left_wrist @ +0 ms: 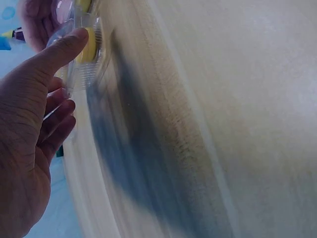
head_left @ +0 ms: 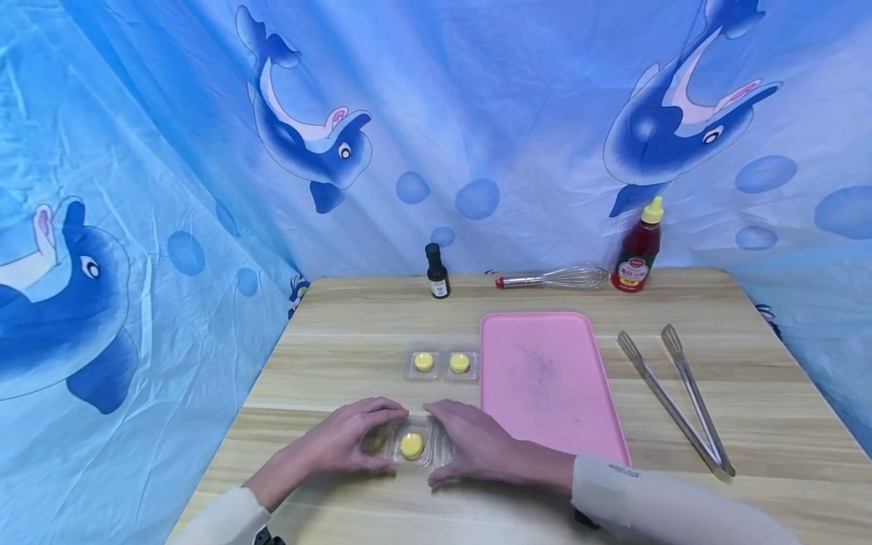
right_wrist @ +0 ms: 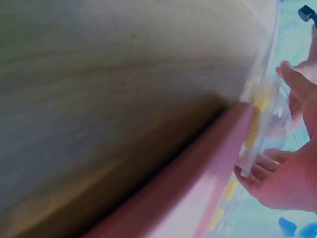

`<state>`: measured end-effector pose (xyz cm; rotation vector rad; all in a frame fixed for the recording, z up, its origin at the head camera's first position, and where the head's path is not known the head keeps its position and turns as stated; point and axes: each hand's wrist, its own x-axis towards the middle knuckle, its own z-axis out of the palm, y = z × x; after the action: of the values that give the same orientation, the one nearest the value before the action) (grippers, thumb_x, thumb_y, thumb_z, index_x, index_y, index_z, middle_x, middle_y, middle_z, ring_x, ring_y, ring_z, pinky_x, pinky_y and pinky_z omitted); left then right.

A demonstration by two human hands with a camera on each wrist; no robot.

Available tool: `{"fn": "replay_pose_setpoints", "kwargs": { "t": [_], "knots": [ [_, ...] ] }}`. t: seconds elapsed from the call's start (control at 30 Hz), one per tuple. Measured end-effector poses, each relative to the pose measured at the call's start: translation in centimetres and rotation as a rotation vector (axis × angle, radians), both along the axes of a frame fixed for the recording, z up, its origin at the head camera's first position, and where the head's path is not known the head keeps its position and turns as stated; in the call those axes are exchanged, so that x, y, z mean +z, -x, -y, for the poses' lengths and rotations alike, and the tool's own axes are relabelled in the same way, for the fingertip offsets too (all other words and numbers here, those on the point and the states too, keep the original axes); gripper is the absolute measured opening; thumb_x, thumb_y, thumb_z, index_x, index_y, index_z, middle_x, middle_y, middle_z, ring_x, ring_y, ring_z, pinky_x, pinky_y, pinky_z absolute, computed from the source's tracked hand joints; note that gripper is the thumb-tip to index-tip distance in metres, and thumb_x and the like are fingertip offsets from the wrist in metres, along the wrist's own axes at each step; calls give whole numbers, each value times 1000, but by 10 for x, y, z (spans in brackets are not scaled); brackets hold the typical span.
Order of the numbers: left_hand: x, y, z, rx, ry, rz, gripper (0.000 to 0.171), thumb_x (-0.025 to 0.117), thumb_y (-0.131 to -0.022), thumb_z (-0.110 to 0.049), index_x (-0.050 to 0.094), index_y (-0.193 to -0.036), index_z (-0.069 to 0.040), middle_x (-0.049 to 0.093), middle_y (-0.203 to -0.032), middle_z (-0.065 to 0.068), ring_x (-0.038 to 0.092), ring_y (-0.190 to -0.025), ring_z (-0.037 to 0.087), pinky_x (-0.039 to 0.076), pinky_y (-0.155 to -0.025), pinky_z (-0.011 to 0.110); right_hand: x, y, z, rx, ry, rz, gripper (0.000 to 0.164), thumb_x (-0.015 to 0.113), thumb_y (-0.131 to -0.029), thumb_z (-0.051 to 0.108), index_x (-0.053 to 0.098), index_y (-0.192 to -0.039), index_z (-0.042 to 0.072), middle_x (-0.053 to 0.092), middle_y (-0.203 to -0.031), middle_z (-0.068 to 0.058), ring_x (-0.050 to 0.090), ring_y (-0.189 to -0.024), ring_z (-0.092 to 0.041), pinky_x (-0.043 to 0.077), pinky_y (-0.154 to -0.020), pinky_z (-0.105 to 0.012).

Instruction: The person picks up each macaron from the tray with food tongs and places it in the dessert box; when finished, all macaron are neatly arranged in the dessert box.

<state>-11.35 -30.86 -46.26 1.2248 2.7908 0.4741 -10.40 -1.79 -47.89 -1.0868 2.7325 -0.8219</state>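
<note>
My left hand [head_left: 361,439] and right hand [head_left: 470,443] grip a clear plastic box [head_left: 424,460] from its two sides, low over the near part of the table. Inside shows a round yellow macaron [head_left: 412,446]; both ends of the box are partly hidden by the fingers. In the left wrist view, the left thumb lies on the box's near edge, with its other fingers around the far side. The right wrist view has the right thumb at one edge and fingers at the opposite edge. Beyond the hands, another clear box [head_left: 441,374] with two yellow macarons rests on the table.
A pink tray [head_left: 545,378] lies right of the boxes, close to the right forearm. Metal tongs [head_left: 681,401] are farther right. Along the back stand a small dark bottle [head_left: 438,276] and a red sauce bottle [head_left: 636,250], with a whisk [head_left: 555,278] lying between them.
</note>
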Motion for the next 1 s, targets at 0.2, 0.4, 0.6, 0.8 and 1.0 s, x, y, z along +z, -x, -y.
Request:
{"fn": "replay_pose_setpoints", "kwargs": {
  "t": [0.2, 0.4, 0.6, 0.8, 1.0],
  "knots": [
    [6, 3, -6, 7, -2, 16, 89, 90, -77, -59, 60, -149, -17, 60, -150, -2, 59, -135, 20, 52, -112, 48, -1, -2, -11, -6, -19, 17, 95, 99, -70, 44, 57, -147, 7, 69, -128, -2, 65, -110, -14, 59, -97, -34],
    [7, 6, -16, -41, -5, 9, 86, 88, -82, -58, 58, -151, -16, 60, -151, 0, 58, -137, 22, 51, -113, 50, -2, -1, -15, -13, 9, 17, 94, 97, -72, 45, 57, -148, 6, 70, -127, -3, 65, -108, -13, 59, -97, -33],
    [12, 14, -15, -7, -35, -27, 85, 81, -90, -56, 50, -159, -16, 48, -163, 3, 48, -147, 26, 43, -118, 55, 10, 8, -27, -4, 61, 78, 106, 95, -75, 49, 45, -160, 10, 58, -153, -8, 55, -140, -26, 44, -120, -47],
    [24, 27, -8, 34, -45, -96, 83, 82, -92, -46, 46, -162, -19, 45, -165, 6, 48, -146, 33, 42, -118, 60, 28, 27, -51, -7, 156, 50, 100, 90, -84, 48, 41, -164, 15, 46, -164, -9, 45, -149, -30, 36, -124, -55],
    [37, 41, -7, 108, -67, -111, 85, 80, -94, -44, 41, -164, -17, 39, -169, 12, 38, -153, 37, 33, -122, 66, 37, 41, -88, -85, 97, -56, 92, 79, -92, 56, 38, -166, 19, 36, -170, -11, 37, -154, -36, 29, -126, -60]
  ]
}}
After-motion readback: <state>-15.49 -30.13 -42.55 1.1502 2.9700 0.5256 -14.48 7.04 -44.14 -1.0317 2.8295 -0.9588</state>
